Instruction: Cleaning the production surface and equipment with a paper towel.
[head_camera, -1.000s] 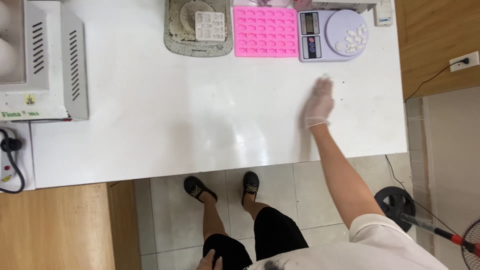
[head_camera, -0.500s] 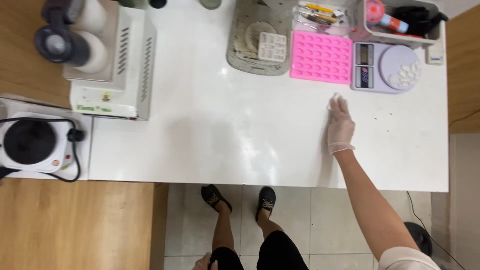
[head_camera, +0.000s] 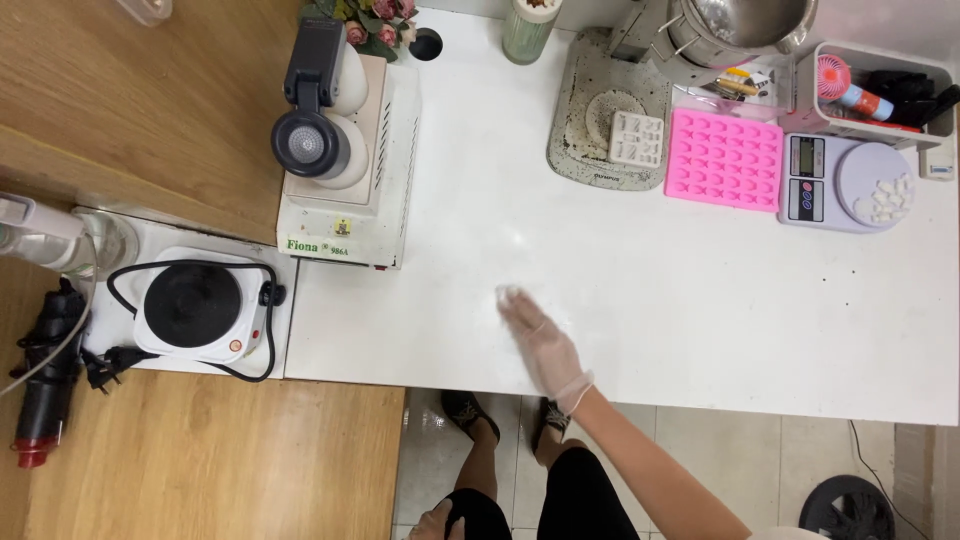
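My right hand (head_camera: 541, 345), in a thin clear glove, lies flat on the white table (head_camera: 700, 310) near its front edge, fingers stretched out and pointing up-left. Nothing shows in it. Only part of my left hand (head_camera: 438, 520) is visible at the bottom edge, resting on my thigh below the table. A pink silicone mould (head_camera: 725, 160) and a small digital scale (head_camera: 840, 182) carrying white pieces (head_camera: 885, 200) lie at the back right, well away from both hands.
A white machine with a black-capped part (head_camera: 350, 180) stands at the table's left end. A single hot plate (head_camera: 195, 305) with a black cord sits on a lower surface to the left. At the back are a grey mat with a small white mould (head_camera: 637, 138), a steel bowl (head_camera: 745, 20) and a white basket (head_camera: 880, 95).
My right hand has slid left along the table, from below the scale to the front middle. The view has swung left, so the hot plate and wooden floor show.
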